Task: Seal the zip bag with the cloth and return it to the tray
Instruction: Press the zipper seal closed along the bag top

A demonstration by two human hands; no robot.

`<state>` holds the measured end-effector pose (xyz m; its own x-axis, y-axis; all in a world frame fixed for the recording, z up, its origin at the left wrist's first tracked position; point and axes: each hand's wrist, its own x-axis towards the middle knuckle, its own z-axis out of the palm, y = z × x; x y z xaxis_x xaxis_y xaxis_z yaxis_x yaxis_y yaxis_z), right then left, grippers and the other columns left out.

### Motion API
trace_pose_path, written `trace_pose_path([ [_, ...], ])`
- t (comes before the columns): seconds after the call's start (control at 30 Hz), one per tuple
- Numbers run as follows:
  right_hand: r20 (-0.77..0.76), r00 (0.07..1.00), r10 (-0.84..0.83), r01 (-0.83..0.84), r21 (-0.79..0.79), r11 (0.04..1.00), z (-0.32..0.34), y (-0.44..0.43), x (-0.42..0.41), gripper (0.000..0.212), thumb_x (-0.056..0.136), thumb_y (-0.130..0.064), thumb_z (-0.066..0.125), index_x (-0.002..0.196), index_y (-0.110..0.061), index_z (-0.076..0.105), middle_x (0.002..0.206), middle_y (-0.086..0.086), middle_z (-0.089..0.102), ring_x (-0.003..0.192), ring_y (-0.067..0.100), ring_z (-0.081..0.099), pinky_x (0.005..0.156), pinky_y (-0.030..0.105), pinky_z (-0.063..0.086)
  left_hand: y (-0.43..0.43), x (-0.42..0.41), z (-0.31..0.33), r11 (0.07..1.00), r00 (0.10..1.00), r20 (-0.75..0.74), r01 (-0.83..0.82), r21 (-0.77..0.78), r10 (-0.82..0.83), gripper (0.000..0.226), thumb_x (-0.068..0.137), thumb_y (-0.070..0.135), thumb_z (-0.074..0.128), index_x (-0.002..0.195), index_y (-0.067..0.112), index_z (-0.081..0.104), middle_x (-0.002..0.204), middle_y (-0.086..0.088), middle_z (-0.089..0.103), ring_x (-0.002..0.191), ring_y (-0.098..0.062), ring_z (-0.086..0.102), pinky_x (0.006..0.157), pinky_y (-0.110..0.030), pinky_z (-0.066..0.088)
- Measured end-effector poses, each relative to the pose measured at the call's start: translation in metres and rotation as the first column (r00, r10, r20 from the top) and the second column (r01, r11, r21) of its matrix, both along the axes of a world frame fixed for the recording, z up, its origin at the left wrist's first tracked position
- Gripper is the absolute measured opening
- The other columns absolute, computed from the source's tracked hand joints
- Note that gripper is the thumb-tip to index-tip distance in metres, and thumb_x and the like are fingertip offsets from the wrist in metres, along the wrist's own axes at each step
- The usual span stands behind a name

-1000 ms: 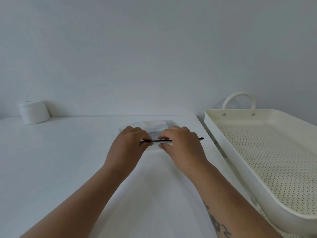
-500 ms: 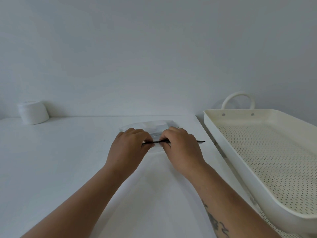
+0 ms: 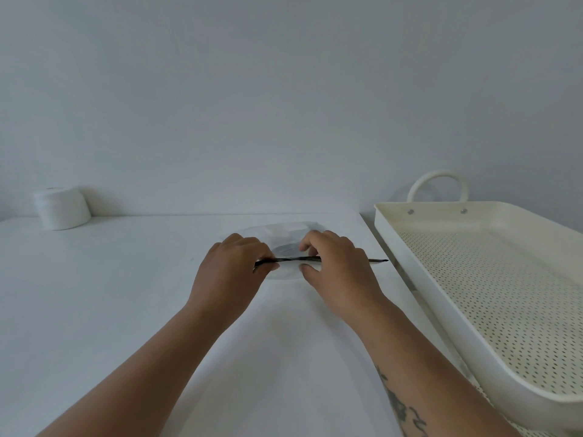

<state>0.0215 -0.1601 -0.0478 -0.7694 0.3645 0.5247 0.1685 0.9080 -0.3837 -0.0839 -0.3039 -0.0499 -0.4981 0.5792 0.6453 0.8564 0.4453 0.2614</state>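
Observation:
A clear zip bag (image 3: 285,236) with a pale cloth inside lies flat on the white table, its black zip strip (image 3: 375,260) facing me. My left hand (image 3: 232,272) pinches the strip's left part. My right hand (image 3: 339,266) pinches it just to the right, thumb under and fingers over. The strip's right end pokes out past my right hand. Most of the bag's near edge is hidden by my hands. The cream perforated tray (image 3: 441,212) stands to the right, with nothing visible in it.
A white roll (image 3: 61,208) stands at the back left by the wall. The tray has a loop handle (image 3: 437,182) at its far end and sits close to the table's right edge (image 3: 378,244).
My right hand has shifted slightly right along the zip strip, widening the gap between my two hands. The bag stays in place.

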Motion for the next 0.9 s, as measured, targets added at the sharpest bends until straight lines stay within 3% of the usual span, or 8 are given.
trace_pose_path([
  [0.2,-0.022,0.998,0.055,-0.054,0.018,0.998,-0.003,-0.005,-0.006,0.007,0.089,-0.023,0.065,0.082,-0.021,0.066,0.086,-0.006,0.064,0.086,0.022,0.054,0.073,0.037,0.046,0.002,0.003,-0.001,0.997,0.997,-0.047,0.051,-0.061,-0.054,0.009,0.089,0.028,0.066,0.08,0.027,0.07,0.072,0.013,0.064,0.077,-0.013,0.05,0.069,-0.028,0.034],
  [0.3,-0.033,0.998,0.046,-0.049,-0.083,0.995,-0.004,0.0,-0.006,0.014,0.086,-0.024,0.068,0.074,-0.024,0.062,0.077,-0.01,0.058,0.083,0.019,0.054,0.069,0.035,0.045,0.002,0.002,-0.001,0.998,0.998,0.02,0.058,-0.03,-0.057,0.002,0.084,0.034,0.071,0.085,0.032,0.071,0.078,0.017,0.066,0.083,-0.009,0.051,0.068,-0.026,0.036],
  [0.4,-0.049,0.998,0.025,-0.034,-0.174,0.984,-0.003,0.005,-0.005,0.011,0.086,-0.024,0.068,0.076,-0.026,0.063,0.075,-0.015,0.056,0.083,0.016,0.056,0.071,0.035,0.046,-0.002,-0.003,-0.001,0.997,0.984,0.167,0.045,0.068,-0.056,0.018,0.075,0.038,0.077,0.09,0.039,0.066,0.083,0.026,0.06,0.087,0.001,0.05,0.069,-0.017,0.038],
  [0.57,-0.054,0.998,0.041,-0.056,-0.31,0.949,-0.001,0.011,-0.003,0.005,0.088,-0.025,0.066,0.083,-0.027,0.068,0.077,-0.014,0.061,0.079,0.012,0.057,0.075,0.035,0.047,-0.009,-0.008,0.002,0.991,0.969,0.217,0.106,0.086,-0.122,0.012,0.078,0.036,0.075,0.084,0.038,0.065,0.084,0.022,0.065,0.09,0.006,0.051,0.07,-0.017,0.039],
  [0.7,-0.031,0.997,0.065,-0.071,-0.236,0.969,0.001,0.008,-0.001,0.005,0.086,-0.029,0.067,0.088,-0.032,0.064,0.087,-0.012,0.063,0.08,0.009,0.056,0.074,0.031,0.043,-0.01,-0.007,0.003,0.984,0.956,0.254,0.114,0.139,-0.147,0.012,0.079,0.032,0.076,0.075,0.034,0.065,0.076,0.017,0.066,0.082,0.005,0.054,0.063,-0.012,0.039],
  [0.77,-0.062,0.992,0.111,-0.12,-0.156,0.98,0.003,0.003,-0.001,0.013,0.084,-0.029,0.07,0.095,-0.032,0.065,0.092,-0.012,0.061,0.085,0.01,0.056,0.077,0.03,0.045,-0.009,-0.006,0.003,0.982,0.953,0.257,0.129,0.139,-0.161,0.013,0.079,0.032,0.075,0.073,0.034,0.065,0.082,0.022,0.065,0.08,0.005,0.054,0.062,-0.01,0.039],
  [0.9,-0.155,0.976,0.156,-0.171,-0.089,0.981,0.005,-0.006,-0.006,0.003,0.089,-0.023,0.064,0.086,-0.024,0.065,0.081,-0.009,0.06,0.078,0.012,0.055,0.07,0.035,0.048,-0.01,-0.007,0.002,0.969,0.926,0.305,0.177,0.175,-0.224,0.019,0.073,0.035,0.081,0.083,0.039,0.065,0.085,0.018,0.068,0.084,0.0,0.057,0.067,-0.007,0.039],
])
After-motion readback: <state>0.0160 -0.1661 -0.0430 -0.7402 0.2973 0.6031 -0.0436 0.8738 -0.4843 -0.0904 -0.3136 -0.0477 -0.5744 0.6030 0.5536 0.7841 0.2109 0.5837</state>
